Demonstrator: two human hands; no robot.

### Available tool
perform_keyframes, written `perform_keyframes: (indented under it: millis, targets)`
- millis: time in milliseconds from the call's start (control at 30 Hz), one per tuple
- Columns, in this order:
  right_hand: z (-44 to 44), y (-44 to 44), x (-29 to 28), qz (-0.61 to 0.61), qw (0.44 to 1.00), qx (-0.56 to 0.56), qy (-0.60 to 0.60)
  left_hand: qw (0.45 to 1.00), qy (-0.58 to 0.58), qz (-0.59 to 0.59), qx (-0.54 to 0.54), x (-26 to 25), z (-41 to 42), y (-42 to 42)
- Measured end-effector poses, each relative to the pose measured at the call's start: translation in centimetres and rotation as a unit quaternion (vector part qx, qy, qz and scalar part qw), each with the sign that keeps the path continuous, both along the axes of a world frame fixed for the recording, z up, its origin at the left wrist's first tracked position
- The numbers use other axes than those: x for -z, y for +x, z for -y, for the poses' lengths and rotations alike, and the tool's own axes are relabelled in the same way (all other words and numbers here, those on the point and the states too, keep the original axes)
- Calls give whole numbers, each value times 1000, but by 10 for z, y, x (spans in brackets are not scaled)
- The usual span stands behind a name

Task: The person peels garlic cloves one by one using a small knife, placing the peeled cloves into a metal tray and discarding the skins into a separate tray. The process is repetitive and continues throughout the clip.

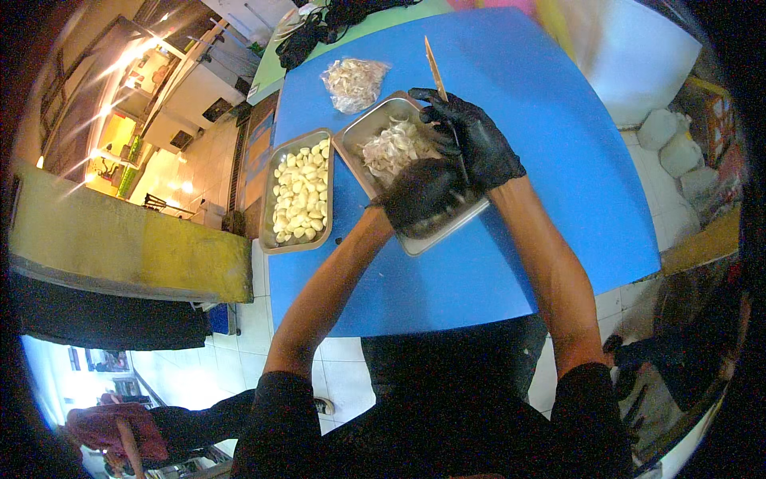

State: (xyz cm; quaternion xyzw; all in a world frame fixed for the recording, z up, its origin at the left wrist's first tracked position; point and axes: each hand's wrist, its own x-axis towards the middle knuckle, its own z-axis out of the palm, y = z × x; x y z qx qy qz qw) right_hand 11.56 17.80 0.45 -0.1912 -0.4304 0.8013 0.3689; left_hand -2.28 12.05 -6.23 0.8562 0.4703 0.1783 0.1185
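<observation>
Both my hands wear black gloves. My left hand (426,190) is blurred, low over the near part of a metal tray (419,245) that holds papery garlic skins (392,149); whether it holds anything cannot be told. My right hand (479,135) curls at the tray's right edge, closed on a knife (435,69) whose brownish narrow end points away above the fingers. Left of this tray, a second metal tray (267,230) is full of peeled garlic cloves (302,191). Beyond them lies a clear plastic bag of garlic skins (354,84).
The blue tabletop (574,179) spans the area before me. Black cloth or bags (305,39) lie on a green surface at the far left. A yellowish low wall (131,239) stands at left. Another person (119,431) is at lower left. White sacks or bags (679,149) are on the floor at right.
</observation>
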Motion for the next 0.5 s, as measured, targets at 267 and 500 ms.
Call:
perform_keyframes:
  millis: [267,500]
  targets:
    - [2,2,-1,2,999,3,36,992,-72,102,-19,-39,9,-32]
    - [12,-11,-3,155,966,45,202,870,-167,446,-127,-34,13,-67]
